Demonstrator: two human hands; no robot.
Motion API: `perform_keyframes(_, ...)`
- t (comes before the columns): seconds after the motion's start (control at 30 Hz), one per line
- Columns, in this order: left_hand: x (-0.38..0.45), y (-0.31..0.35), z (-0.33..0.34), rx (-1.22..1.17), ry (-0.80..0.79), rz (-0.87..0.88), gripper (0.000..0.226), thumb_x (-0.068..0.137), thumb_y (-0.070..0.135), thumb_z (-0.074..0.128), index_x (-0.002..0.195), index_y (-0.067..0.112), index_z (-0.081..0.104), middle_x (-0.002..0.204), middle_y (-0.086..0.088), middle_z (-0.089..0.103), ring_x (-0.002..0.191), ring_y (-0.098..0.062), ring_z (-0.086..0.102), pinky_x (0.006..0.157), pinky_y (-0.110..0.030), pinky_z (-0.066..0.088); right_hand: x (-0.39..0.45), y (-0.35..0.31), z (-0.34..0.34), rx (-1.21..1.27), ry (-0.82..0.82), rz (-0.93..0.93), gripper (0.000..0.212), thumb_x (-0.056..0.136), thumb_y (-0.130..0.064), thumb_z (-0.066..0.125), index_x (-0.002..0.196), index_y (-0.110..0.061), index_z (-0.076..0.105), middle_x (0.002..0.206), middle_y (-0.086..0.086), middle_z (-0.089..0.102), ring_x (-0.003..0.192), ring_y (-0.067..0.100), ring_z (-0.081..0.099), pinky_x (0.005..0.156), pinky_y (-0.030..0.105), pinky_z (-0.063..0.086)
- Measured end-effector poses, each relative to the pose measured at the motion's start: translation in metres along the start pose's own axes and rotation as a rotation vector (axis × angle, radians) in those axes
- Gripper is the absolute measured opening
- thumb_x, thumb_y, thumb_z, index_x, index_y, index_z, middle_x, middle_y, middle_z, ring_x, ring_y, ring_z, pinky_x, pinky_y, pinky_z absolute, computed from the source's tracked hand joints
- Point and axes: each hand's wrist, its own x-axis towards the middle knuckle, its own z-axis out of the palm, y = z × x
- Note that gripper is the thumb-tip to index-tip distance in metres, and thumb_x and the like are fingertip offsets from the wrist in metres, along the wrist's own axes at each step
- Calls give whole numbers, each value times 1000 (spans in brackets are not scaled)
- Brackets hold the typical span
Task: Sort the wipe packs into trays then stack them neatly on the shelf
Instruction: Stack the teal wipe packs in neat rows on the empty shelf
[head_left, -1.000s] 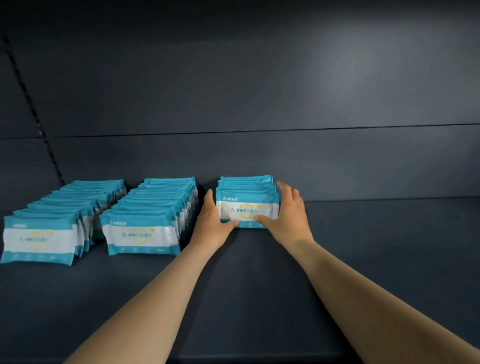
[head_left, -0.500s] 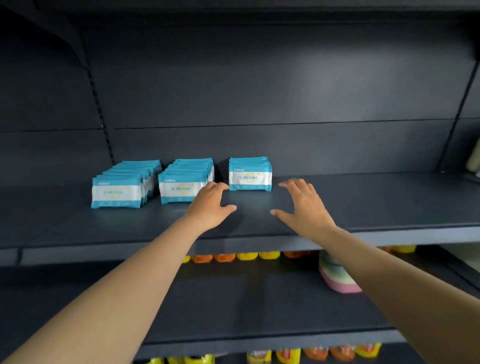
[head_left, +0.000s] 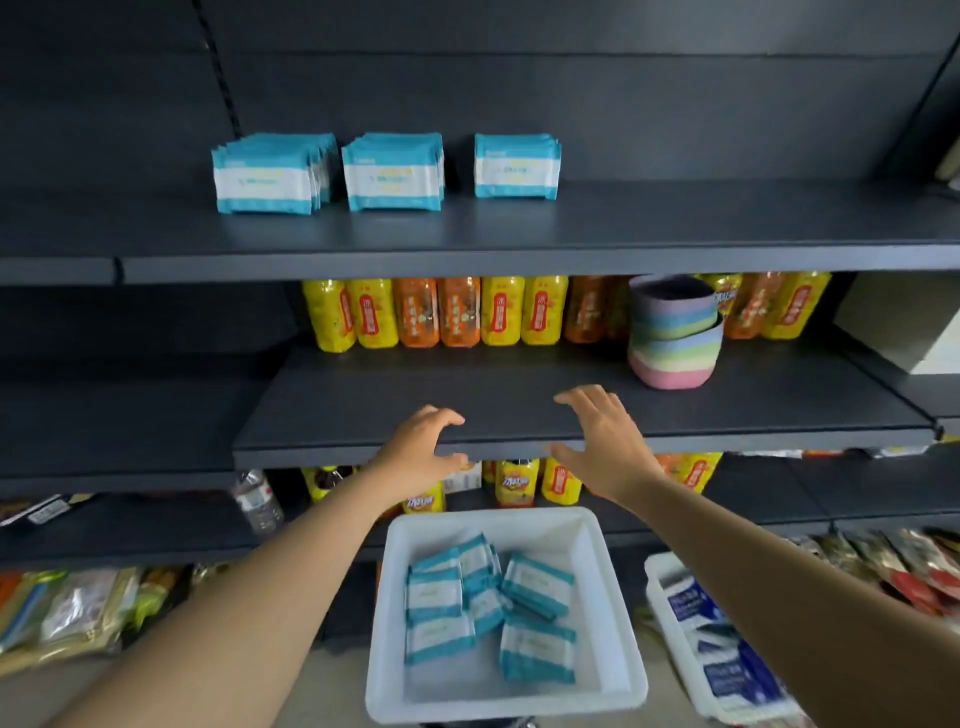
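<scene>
Both hands empty, in the air in front of the middle shelf edge, apart from each other. Left hand (head_left: 423, 449): fingers loosely curled, thumb out, holding nothing. Right hand (head_left: 605, 441): fingers spread and relaxed, holding nothing. Top shelf (head_left: 519, 244) carries 3 upright rows of teal-and-white wipe packs side by side: left row (head_left: 267, 176), middle row (head_left: 392, 174), right row (head_left: 516, 166), the right one the shortest. Below the hands, white tray (head_left: 613, 613) holds loose teal-and-white wipe packs (head_left: 488, 603) lying flat and unordered. A 2nd tray (head_left: 670, 618) to its right holds dark-blue-and-white packs (head_left: 727, 654). Middle shelf (head_left: 467, 410): yellow and orange bottles (head_left: 441, 312) along the back, pastel striped bowls (head_left: 675, 338) nested at right. Picture slightly blurred; pack print not legible.
</scene>
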Motion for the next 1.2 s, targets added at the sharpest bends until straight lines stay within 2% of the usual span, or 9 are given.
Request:
perform_keyframes(0.17, -13, -67, 86, -8, -135, -154, 46, 89, 21, 62, 132, 14, 48, 137, -1, 45, 126, -15, 44, 96, -20, 32, -31, 37, 84, -8, -173, 76, 61, 87, -38, 65, 139, -19, 41, 141, 0, 40, 130, 20, 34, 105, 31, 31)
perform_keyframes(0.33, -13, -133, 169, -30, -266, -315, 48, 90, 21, 60, 135, 13, 45, 139, -5, 42, 127, -18, 43, 96, -22, 33, -49, 86, 164, 12, -361, 167, 60, 88, -36, 64, 141, -20, 39, 144, 0, 38, 132, 19, 33, 109, 32, 30)
perform_keyframes(0.47, -4, -176, 219, -8, -311, -424, 57, 88, 21, 64, 139, 13, 40, 141, -6, 40, 126, -19, 44, 95, -27, 39, -60, 122, 222, 27, -492, 252, 61, 85, -34, 66, 138, -20, 40, 141, 0, 41, 127, 18, 36, 104, 32, 34)
perform_keyframes(0.57, 13, -205, 247, 27, -321, -461, 65, 84, 19, 69, 141, 11, 38, 142, -9, 40, 128, -22, 42, 101, -29, 34, -72, 146, 267, 48, -595, 326, 63, 82, -34, 70, 136, -23, 40, 139, -1, 42, 125, 17, 38, 102, 34, 40)
perform_keyframes(0.73, 45, -244, 277, 101, -360, -479, 69, 80, 17, 74, 139, 10, 39, 142, -11, 41, 129, -25, 42, 102, -32, 34, -89, 176, 332, 44, -775, 409, 70, 79, -36, 73, 138, -23, 38, 135, 2, 45, 121, 20, 41, 98, 37, 45)
perform_keyframes(0.9, 55, -266, 298, 166, -435, -435, 72, 73, 17, 80, 134, 8, 44, 137, -10, 45, 125, -26, 45, 103, -35, 38, -99, 193, 367, 33, -821, 453, 75, 77, -35, 74, 140, -19, 38, 132, 4, 47, 120, 23, 41, 99, 38, 43)
perform_keyframes(1.0, 59, -272, 306, 209, -413, -404, 73, 70, 17, 81, 132, 8, 43, 133, -12, 44, 122, -28, 44, 100, -36, 38, -102, 199, 377, 23, -812, 459, 74, 75, -34, 75, 139, -18, 40, 129, 3, 48, 118, 22, 43, 98, 37, 44)
perform_keyframes(1.2, 65, -278, 314, 300, -423, -348, 61, 71, 28, 80, 119, 8, 48, 123, -11, 49, 112, -27, 48, 92, -37, 42, -103, 204, 385, 83, -753, 494, 64, 72, -29, 79, 126, -18, 49, 122, 0, 49, 113, 17, 43, 93, 32, 46)
